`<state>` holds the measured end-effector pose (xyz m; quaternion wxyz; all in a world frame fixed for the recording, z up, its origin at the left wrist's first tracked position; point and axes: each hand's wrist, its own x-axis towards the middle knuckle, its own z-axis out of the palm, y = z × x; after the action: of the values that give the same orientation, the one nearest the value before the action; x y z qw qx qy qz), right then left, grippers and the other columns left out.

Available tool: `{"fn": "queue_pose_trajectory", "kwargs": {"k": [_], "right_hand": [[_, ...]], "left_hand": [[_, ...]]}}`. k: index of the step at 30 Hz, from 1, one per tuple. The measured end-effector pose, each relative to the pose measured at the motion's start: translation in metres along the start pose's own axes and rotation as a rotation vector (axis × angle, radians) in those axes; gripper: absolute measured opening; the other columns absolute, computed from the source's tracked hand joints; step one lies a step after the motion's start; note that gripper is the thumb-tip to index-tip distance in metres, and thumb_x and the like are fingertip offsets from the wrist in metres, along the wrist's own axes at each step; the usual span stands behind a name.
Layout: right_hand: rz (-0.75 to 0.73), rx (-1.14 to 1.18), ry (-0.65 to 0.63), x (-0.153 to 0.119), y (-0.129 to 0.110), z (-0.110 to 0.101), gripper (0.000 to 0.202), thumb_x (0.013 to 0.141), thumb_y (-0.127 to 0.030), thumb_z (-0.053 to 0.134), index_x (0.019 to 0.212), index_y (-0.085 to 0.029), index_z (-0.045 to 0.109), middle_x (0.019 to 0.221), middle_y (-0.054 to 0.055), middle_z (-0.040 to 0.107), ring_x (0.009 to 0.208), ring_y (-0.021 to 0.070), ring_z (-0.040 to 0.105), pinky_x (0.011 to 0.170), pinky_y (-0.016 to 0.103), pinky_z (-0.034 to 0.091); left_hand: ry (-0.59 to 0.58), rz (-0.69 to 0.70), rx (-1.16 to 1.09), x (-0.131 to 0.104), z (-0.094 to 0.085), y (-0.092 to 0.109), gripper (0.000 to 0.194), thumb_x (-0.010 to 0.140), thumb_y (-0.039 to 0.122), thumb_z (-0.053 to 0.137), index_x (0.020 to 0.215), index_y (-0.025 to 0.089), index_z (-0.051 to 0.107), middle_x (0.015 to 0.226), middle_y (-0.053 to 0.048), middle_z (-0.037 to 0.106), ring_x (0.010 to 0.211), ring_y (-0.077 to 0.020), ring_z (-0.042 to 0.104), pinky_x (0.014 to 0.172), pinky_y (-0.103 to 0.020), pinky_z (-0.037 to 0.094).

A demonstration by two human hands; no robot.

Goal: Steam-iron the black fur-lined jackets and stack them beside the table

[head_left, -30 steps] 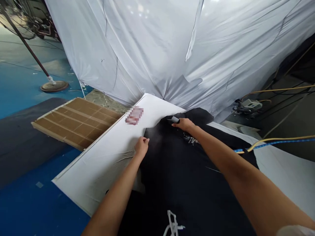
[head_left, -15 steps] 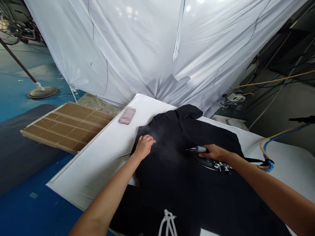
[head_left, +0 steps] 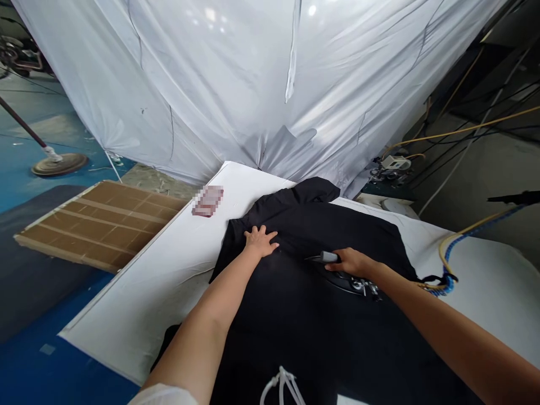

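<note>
A black garment (head_left: 295,315) lies spread over a white-covered table (head_left: 139,304). My left hand (head_left: 260,242) rests on its upper left part, fingers spread and palm down. To the right, my right hand (head_left: 352,262) is wrapped round the grey handle of a steam iron (head_left: 337,275), whose base is down on the black cloth. The iron's tip points left, toward my left hand, with a gap between them. A blue and yellow hose (head_left: 445,281) runs near my right forearm. White cords (head_left: 283,382) lie on the garment at the bottom.
A pixelated reddish item (head_left: 208,201) lies at the table's far left. White sheeting (head_left: 236,84) hangs behind the table. A flat cardboard box (head_left: 101,225) is to the left, near a pole with a round base (head_left: 59,164). Cables (head_left: 464,132) cross at the right.
My left hand has spread its fingers and shifted slightly right over the cloth. The steam haze near it has faded. The camera view has turned a little, sliding the scene left.
</note>
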<state>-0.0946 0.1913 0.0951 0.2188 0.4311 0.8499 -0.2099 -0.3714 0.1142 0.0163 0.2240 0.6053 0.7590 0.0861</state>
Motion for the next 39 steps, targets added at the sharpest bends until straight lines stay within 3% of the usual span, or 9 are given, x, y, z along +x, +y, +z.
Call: {"fn": "queue_pose_trajectory", "kwargs": {"k": [2, 5, 8, 11, 16, 21, 27, 33, 39], "right_hand": [[0.006, -0.023, 0.006, 0.010, -0.013, -0.002, 0.067, 0.062, -0.076, 0.044, 0.091, -0.019, 0.063, 0.085, 0.010, 0.064, 0.080, 0.0265, 0.059, 0.063, 0.031, 0.042], [0.023, -0.057, 0.052, 0.032, -0.031, -0.007, 0.069, 0.062, -0.078, 0.041, 0.093, -0.019, 0.062, 0.086, 0.010, 0.064, 0.081, 0.0260, 0.059, 0.062, 0.029, 0.042], [-0.011, -0.040, 0.094, 0.055, -0.044, -0.014, 0.068, 0.064, -0.076, 0.041, 0.093, -0.018, 0.062, 0.086, 0.010, 0.064, 0.081, 0.0245, 0.059, 0.064, 0.028, 0.042], [-0.127, 0.005, 0.047, 0.067, -0.057, -0.020, 0.062, 0.064, -0.071, 0.049, 0.092, -0.018, 0.064, 0.085, 0.007, 0.065, 0.080, 0.0224, 0.059, 0.064, 0.026, 0.041], [-0.269, 0.003, -0.056, 0.056, -0.084, -0.021, 0.052, 0.062, -0.066, 0.055, 0.087, -0.022, 0.065, 0.080, 0.003, 0.066, 0.074, 0.0192, 0.059, 0.060, 0.024, 0.040], [-0.251, 0.004, -0.056, 0.038, -0.098, -0.023, 0.055, 0.061, -0.069, 0.054, 0.088, -0.022, 0.065, 0.080, 0.003, 0.066, 0.072, 0.0193, 0.060, 0.058, 0.024, 0.040], [-0.170, -0.115, -0.054, 0.025, -0.090, -0.012, 0.056, 0.058, -0.070, 0.054, 0.087, -0.022, 0.066, 0.082, 0.005, 0.066, 0.076, 0.0222, 0.060, 0.059, 0.025, 0.040], [-0.222, -0.103, -0.187, -0.012, -0.053, 0.013, 0.050, 0.057, -0.065, 0.059, 0.081, -0.022, 0.067, 0.076, 0.004, 0.066, 0.070, 0.0197, 0.060, 0.055, 0.024, 0.039], [-0.211, -0.021, -0.182, -0.043, -0.022, 0.019, 0.047, 0.061, -0.064, 0.056, 0.077, -0.021, 0.067, 0.074, 0.004, 0.066, 0.070, 0.0215, 0.060, 0.055, 0.025, 0.039]], "left_hand": [[0.010, 0.009, -0.017, -0.005, -0.005, -0.001, 0.044, 0.075, 0.053, 0.047, 0.116, 0.038, 0.052, 0.120, -0.008, 0.046, 0.112, -0.0342, 0.036, 0.091, -0.054, 0.025], [0.137, -0.033, 0.024, -0.026, -0.013, -0.011, 0.034, 0.078, 0.041, 0.048, 0.110, 0.029, 0.054, 0.115, -0.009, 0.048, 0.112, -0.0289, 0.038, 0.093, -0.043, 0.028], [0.213, -0.284, 0.056, -0.060, -0.014, -0.033, 0.036, 0.077, 0.039, 0.052, 0.108, 0.021, 0.051, 0.114, -0.013, 0.048, 0.110, -0.0291, 0.042, 0.088, -0.039, 0.033], [0.137, -0.508, -0.062, -0.087, -0.007, -0.063, 0.047, 0.074, 0.047, 0.053, 0.108, 0.015, 0.047, 0.110, -0.016, 0.053, 0.103, -0.0287, 0.050, 0.081, -0.035, 0.037], [0.068, -0.468, -0.255, -0.100, 0.012, -0.095, 0.031, 0.079, 0.047, 0.046, 0.086, 0.019, 0.056, 0.088, -0.007, 0.064, 0.084, -0.0205, 0.058, 0.067, -0.026, 0.037], [0.151, -0.484, -0.267, -0.099, 0.016, -0.092, 0.028, 0.080, 0.046, 0.044, 0.076, 0.021, 0.056, 0.075, -0.003, 0.062, 0.074, -0.0179, 0.057, 0.061, -0.025, 0.034], [0.278, -0.476, -0.362, -0.099, 0.018, -0.091, 0.023, 0.082, 0.039, 0.042, 0.073, 0.022, 0.055, 0.066, 0.002, 0.057, 0.069, -0.0135, 0.053, 0.062, -0.022, 0.034], [0.284, -0.468, -0.445, -0.095, 0.028, -0.099, 0.022, 0.080, 0.036, 0.045, 0.066, 0.022, 0.053, 0.059, 0.004, 0.053, 0.061, -0.0114, 0.050, 0.057, -0.021, 0.032], [0.230, -0.480, -0.395, -0.087, 0.007, -0.090, 0.021, 0.076, 0.040, 0.051, 0.076, 0.023, 0.062, 0.077, -0.001, 0.065, 0.074, -0.0167, 0.057, 0.065, -0.025, 0.036]]}}
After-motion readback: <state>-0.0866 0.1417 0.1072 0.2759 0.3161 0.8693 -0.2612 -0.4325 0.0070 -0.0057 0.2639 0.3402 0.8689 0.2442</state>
